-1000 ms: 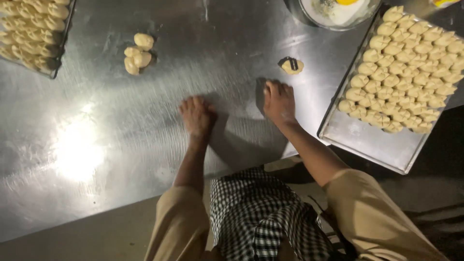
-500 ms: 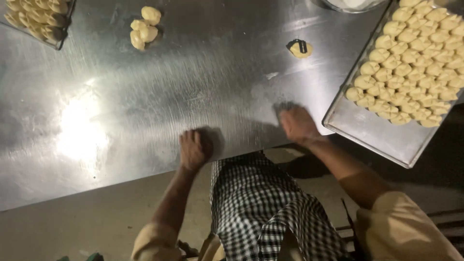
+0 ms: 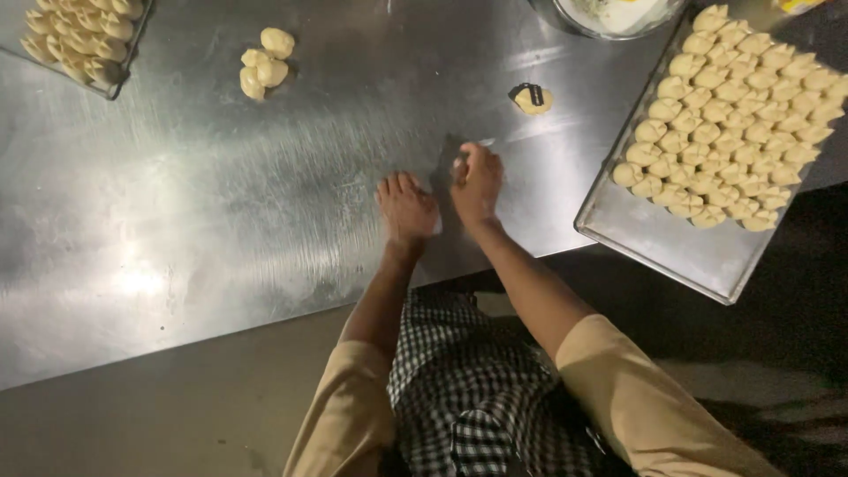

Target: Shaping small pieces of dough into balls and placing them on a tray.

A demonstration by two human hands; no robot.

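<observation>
The left hand lies flat, palm down, fingers stretched out together, on the steel bench near its front edge. Just beside it, the right hand is curled loosely, fingers bent over something pale at its tips (too small and hidden to tell what, or whether it is truly gripped). The two hands sit close together, almost touching at the thumbs.

Beyond the right hand, a small lump of dough with a dark bit on top rests alone on the bench. Further left lies a little cluster of shaped dough pieces, touching one another. To the right, a metal baking tray hangs partly over the bench edge, its far part packed with rows of shaped dough pieces, the near corner bare. Another filled tray shows at the far left corner, and a bowl's rim at the top edge.
</observation>
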